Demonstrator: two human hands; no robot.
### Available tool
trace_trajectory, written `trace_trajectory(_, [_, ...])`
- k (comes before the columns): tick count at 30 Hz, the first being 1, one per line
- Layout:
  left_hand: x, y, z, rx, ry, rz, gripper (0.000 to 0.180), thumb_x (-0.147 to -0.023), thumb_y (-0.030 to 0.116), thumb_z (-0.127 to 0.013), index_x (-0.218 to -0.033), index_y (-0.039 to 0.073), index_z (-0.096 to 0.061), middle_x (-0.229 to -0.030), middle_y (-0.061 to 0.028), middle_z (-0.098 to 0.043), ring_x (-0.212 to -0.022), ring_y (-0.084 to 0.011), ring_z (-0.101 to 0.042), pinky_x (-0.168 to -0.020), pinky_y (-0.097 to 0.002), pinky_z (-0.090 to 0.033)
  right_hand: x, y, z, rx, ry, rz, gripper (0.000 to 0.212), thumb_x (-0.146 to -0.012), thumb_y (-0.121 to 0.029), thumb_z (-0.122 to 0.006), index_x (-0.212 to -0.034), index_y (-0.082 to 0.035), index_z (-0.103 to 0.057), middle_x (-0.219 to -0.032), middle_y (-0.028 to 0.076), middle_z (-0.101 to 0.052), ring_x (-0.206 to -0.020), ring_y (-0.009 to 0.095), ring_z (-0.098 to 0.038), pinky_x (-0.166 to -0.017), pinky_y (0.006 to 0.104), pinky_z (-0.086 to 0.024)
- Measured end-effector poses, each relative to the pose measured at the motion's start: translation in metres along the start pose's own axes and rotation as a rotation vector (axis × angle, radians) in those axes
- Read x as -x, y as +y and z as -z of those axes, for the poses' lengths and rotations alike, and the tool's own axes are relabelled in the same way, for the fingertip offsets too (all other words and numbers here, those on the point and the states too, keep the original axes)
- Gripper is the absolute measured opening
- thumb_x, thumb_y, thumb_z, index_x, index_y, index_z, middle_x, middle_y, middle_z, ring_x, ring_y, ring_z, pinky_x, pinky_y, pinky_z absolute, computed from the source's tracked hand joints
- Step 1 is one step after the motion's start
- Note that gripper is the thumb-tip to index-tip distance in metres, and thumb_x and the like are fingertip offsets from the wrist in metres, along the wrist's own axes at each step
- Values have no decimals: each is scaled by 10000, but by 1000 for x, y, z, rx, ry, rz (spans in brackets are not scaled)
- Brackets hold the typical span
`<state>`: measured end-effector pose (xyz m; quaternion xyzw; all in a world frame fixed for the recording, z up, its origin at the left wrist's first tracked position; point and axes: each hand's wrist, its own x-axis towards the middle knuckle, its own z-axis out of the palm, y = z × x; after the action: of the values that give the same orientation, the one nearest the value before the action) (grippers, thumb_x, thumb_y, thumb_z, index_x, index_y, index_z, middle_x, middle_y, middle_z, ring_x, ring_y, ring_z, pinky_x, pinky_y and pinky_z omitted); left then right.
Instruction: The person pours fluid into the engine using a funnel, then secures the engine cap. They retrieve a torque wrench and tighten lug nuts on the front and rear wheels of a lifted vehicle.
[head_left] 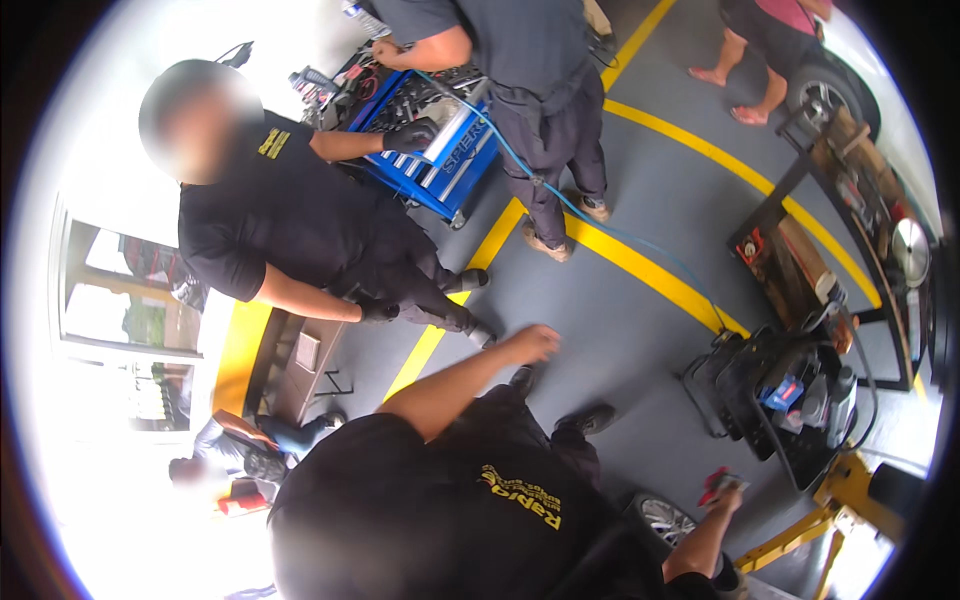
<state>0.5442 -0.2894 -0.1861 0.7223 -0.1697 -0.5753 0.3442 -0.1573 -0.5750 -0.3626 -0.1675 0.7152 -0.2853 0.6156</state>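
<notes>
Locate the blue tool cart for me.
In the head view, the blue tool cart stands near the top, left of centre, between a co-worker on its left and another on its right.

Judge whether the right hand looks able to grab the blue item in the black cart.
Probably not now: the right hand holds a red object and sits short of the blue item in the black cart.
</notes>
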Motion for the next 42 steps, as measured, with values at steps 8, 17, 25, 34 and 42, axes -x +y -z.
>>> trace_trajectory(8, [66,123,258,353,810,-350,302,-995,203,-618,-1231,31,-697,-956,-98,-772,-752,-130,-701,-653,-261,-541,84,-30,-251,584,-288,140,362,-1008,-289,-620,-1284,-59,-659,-1082,91,-724,-926,258,-700,-835,417,-558])
trace_trajectory(17, [-52,238,587,6,1227,-490,270,-839,202,-727,-1059,54,-781,-941,-170,-783,-894,-280,-762,-842,-404,-576,176,-110,-408,716,-311,222,378,-1007,-279,-617,-1291,-32,-654,-1073,120,-710,-951,258,-700,-833,427,-559])
trace_trajectory(25, [-195,314,820,4,1185,-450,300,-889,285,-683,-1060,66,-796,-974,-192,-786,-904,-293,-770,-816,-423,-585,250,-22,-520,805,-102,-307,288,-1060,-317,-609,-1214,-85,-682,-1031,112,-719,-811,275,-678,-633,497,-557])
trace_trajectory(34, [-288,419,838,1447,1037,-243,838,-884,237,-799,-1460,0,-238,-1375,-226,-600,-1153,-439,-662,-893,-485,-573,307,-63,-706,1105,-461,236,277,-1016,-237,-653,-1174,-13,-692,-984,86,-719,-860,200,-673,-781,389,-540])
trace_trajectory(42, [-264,437,830,1459,990,-383,298,-949,190,-713,-1125,-6,-575,-1094,-170,-701,-940,-342,-694,-736,-459,-536,338,-86,-728,1477,-423,471,318,-975,-280,-691,-1132,-5,-714,-990,153,-757,-905,235,-709,-829,397,-542])
